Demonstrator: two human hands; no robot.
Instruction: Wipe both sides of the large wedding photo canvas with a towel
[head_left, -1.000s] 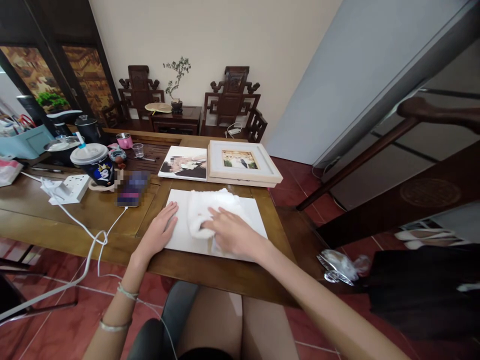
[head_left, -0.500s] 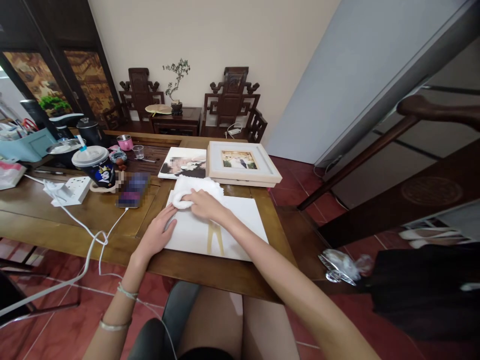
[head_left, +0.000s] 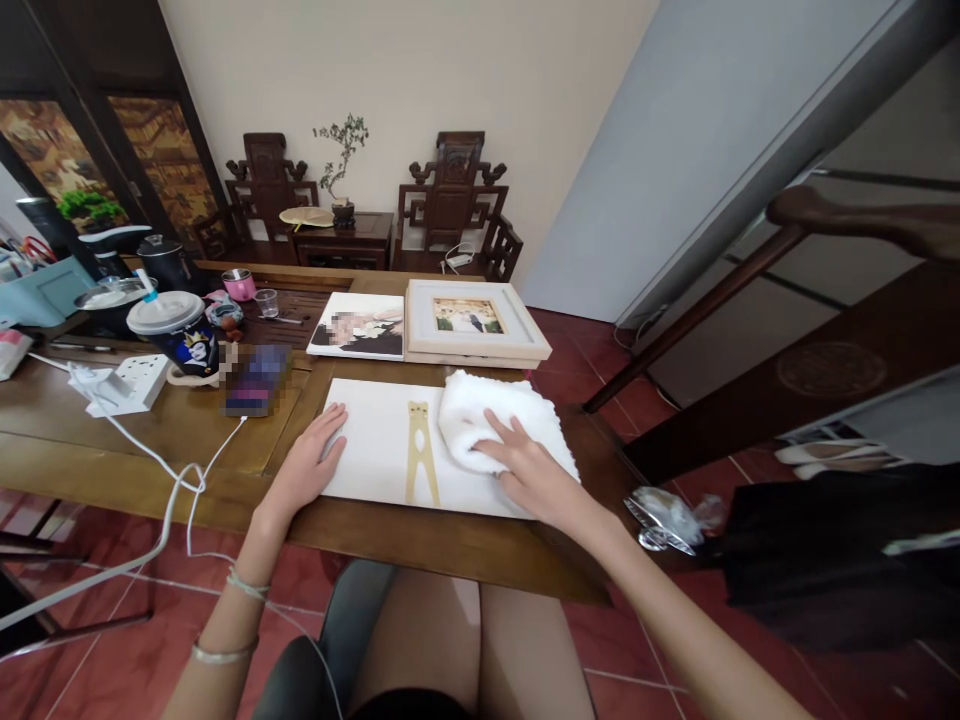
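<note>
A flat white panel [head_left: 371, 440] lies on the wooden table in front of me. On its middle is a tan, two-legged shape [head_left: 418, 455] with a small animal-like head and an oval gap. My left hand [head_left: 311, 465] rests at the panel's left edge, its fingers stretched out and holding nothing. At the right part of the panel, my right hand [head_left: 529, 460] presses on a fluffy white towel [head_left: 499, 410], with some fingers tucked into its folds. The towel covers the panel's right side and upper right corner.
Behind the panel are a photo print [head_left: 360, 325] and a white-framed photo [head_left: 472, 318]. To the left are a phone [head_left: 255, 380] on a charging cable, a lidded cup [head_left: 180, 335] and a power strip [head_left: 135, 385]. A wooden chair [head_left: 810, 330] stands right.
My right hand and the towel have moved from the panel's upper left to its right side, uncovering the head of the tan shape. My left hand stays at the left edge.
</note>
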